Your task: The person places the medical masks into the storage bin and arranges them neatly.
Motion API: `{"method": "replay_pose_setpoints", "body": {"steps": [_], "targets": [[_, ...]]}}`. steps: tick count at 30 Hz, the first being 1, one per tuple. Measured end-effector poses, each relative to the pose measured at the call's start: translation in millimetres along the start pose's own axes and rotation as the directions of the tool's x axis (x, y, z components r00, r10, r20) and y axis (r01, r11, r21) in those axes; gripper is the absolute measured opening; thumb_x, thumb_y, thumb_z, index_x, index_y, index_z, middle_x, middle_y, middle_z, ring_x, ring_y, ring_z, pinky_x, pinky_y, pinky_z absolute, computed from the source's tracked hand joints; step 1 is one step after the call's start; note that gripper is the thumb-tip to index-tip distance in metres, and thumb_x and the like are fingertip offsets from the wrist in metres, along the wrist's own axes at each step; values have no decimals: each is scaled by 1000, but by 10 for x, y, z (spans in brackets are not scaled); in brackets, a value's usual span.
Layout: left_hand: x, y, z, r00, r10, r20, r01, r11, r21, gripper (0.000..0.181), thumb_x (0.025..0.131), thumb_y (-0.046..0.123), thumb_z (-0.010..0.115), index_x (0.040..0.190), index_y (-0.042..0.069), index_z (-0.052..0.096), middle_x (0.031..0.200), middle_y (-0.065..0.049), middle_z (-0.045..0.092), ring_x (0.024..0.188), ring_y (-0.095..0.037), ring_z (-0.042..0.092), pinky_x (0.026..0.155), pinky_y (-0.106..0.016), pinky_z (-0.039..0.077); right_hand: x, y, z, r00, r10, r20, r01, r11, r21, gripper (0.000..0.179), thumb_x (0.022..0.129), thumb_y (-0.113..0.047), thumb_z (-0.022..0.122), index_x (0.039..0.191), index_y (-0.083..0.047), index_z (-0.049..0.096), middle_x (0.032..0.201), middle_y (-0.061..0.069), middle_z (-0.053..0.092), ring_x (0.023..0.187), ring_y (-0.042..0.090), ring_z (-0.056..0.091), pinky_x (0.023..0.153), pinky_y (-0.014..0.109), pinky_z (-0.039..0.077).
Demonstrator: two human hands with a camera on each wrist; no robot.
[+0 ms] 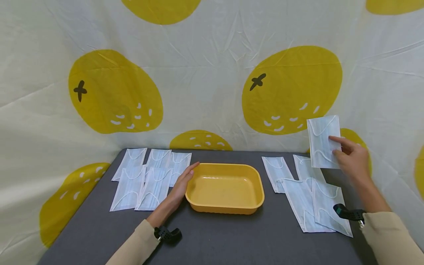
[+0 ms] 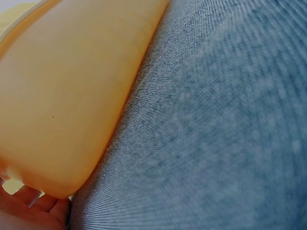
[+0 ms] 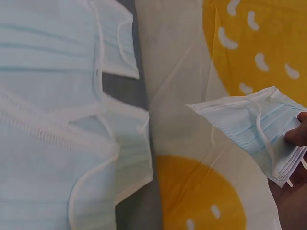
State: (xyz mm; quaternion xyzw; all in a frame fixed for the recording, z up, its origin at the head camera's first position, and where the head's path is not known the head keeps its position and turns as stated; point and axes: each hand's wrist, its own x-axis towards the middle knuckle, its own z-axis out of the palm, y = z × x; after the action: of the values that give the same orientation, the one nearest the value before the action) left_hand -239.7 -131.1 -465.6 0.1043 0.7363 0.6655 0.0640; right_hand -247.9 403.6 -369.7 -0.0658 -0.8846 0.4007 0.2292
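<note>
White wrinkled sheet [image 1: 202,73] with yellow fruit print behind dark-grey desk [image 1: 212,239] | my left hand [image 1: 179,189], fingers extended, touches yellow rectangular plastic tub [image 1: 225,209] near far edge's middle | my right hand [image 1: 357,158] pinches pale-blue pleated mask [image 1: 321,138] by far right corner | loose masks [image 1: 155,186] lie toward both sides

head: forward, down; wrists: close — head, left wrist share yellow tub [image 2: 62,105]

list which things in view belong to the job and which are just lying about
Likely job:
mask in the right hand
yellow tray touched by the left hand
left-side masks
right-side masks

Just surroundings:
patterned cloth
dark tabletop
wrist devices
</note>
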Motion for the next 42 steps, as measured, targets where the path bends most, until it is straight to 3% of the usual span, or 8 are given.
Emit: {"method": "replay_pose_setpoints", "body": {"steps": [8,15,18,21,24,31,35,42], "targets": [[6,-13,4,1000,-1,3,1,1000,-7,49,114,32,29,160,18,38,170,-9,31,158,-31,27,130,-52,19,-128,-367,100,995,-91,44,88,994,66,43,104,-16,55,145,-6,59,139,14,59,91,-14,53,73,2,50],[3,-3,3,1000,-1,10,1,1000,-10,49,114,33,29,161,18,37,170,-9,30,158,-31,27,130,-52,19,-231,-549,242,982,-184,46,175,971,162,39,101,-8,58,139,-3,65,120,-24,62,96,-13,57,77,2,49],[3,2,3,1000,-3,10,4,1000,-10,49,114,32,29,161,18,37,170,-9,30,157,-32,27,130,-53,19,-271,-627,316,977,-207,49,197,967,165,37,100,-7,59,137,-6,67,130,-9,69,101,-15,56,80,2,49],[3,8,4,1000,-3,7,3,1000,-8,49,114,32,29,160,18,38,170,-9,30,157,-32,28,130,-53,19,-314,-704,382,970,-232,76,217,962,167,37,101,-7,59,137,-6,67,144,13,63,106,-14,55,82,3,49],[3,16,6,1000,-3,4,3,1000,-8,49,114,32,29,160,18,38,170,-9,31,157,-32,28,130,-53,19,-355,-783,438,963,-248,106,228,958,174,36,102,-7,60,137,-6,67,147,21,59,110,-12,55,82,3,50],[1,22,8,1000,0,5,0,1000,-5,49,114,32,30,160,18,38,170,-9,30,157,-32,27,130,-53,19,-446,-965,549,941,-297,164,273,949,156,35,102,-8,61,136,-10,69,144,21,61,120,-3,55,88,3,46],[1,18,8,1000,2,5,-2,1000,-6,49,114,32,30,161,17,37,170,-9,30,157,-32,28,130,-53,19,-500,-1052,614,922,-340,187,309,934,179,35,100,-6,63,134,-10,70,141,19,64,123,-8,53,90,4,46],[5,0,5,1000,1,1,-1,1000,-4,49,114,31,29,160,16,37,169,-10,31,157,-33,28,130,-54,19,-560,-1164,756,888,-409,209,348,896,275,34,97,3,64,129,-6,72,132,18,69,101,-2,63,85,6,52]]}}
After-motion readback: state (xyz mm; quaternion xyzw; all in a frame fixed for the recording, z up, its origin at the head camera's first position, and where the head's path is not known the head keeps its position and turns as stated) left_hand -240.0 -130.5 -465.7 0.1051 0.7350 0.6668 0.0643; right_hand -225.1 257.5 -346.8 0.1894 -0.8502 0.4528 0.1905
